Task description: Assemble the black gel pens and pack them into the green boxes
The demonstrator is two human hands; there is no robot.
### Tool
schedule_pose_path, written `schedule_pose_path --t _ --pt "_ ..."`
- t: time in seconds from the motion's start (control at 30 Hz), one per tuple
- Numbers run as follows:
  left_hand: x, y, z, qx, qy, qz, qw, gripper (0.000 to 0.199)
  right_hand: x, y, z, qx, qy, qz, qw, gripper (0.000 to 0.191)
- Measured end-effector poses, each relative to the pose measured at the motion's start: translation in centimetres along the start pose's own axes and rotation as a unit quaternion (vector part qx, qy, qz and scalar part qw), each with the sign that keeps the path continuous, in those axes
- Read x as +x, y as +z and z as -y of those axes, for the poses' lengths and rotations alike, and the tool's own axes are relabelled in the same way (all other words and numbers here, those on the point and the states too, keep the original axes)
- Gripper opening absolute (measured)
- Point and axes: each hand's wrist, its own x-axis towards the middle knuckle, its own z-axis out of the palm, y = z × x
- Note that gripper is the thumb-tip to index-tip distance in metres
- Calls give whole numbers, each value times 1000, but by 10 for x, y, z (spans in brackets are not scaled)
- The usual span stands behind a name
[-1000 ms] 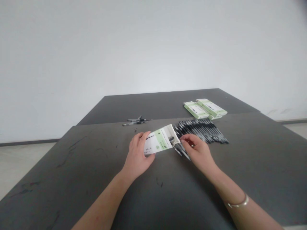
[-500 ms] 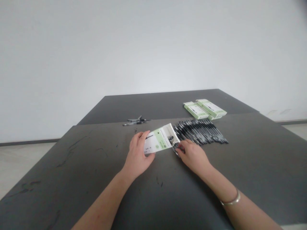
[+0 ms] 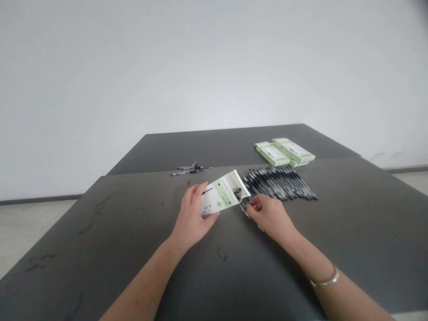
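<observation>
My left hand (image 3: 193, 213) is closed around a white and green pen box (image 3: 219, 195), thumb on the near edge and fingers on the far one. The box is tilted, with its open end facing right, and a dark pen end (image 3: 237, 191) shows inside. At that opening my right hand (image 3: 270, 215) is pinched on a pen (image 3: 245, 208), which is partly hidden beneath the fingers. Just beyond my right hand lies a row of black and clear pens (image 3: 281, 183) side by side.
Green and white pen boxes (image 3: 294, 150) are at the back right, some stacked. A few loose pens (image 3: 191, 169) lie left of the held box. The dark table (image 3: 133, 249) has a seam across it and meets a pale wall (image 3: 214, 67) behind.
My right hand has shifted very slightly right, and a pen end now shows below it. The box has tilted a little in my left hand. The other things have stayed put.
</observation>
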Motion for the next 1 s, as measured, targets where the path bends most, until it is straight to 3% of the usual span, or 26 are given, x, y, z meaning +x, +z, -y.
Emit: schedule_pose_path --t 0.17,0.33,0.5,0.63,1.0 --pt "0 -1 1 8 9 11 1000 73 0 -12 1 189 26 -86 978 16" --pt "-1 -1 1 27 16 10 999 73 -2 -14 -5 402 -3 -152 903 6" --pt "-2 -1 2 43 20 14 999 72 -5 -12 -4 497 -41 -173 850 7" --pt "-2 -1 3 52 26 17 998 71 -6 -12 0 499 -33 -172 849 13" --pt "-3 -1 2 52 45 25 997 72 -7 -15 12 442 -30 -118 889 26"
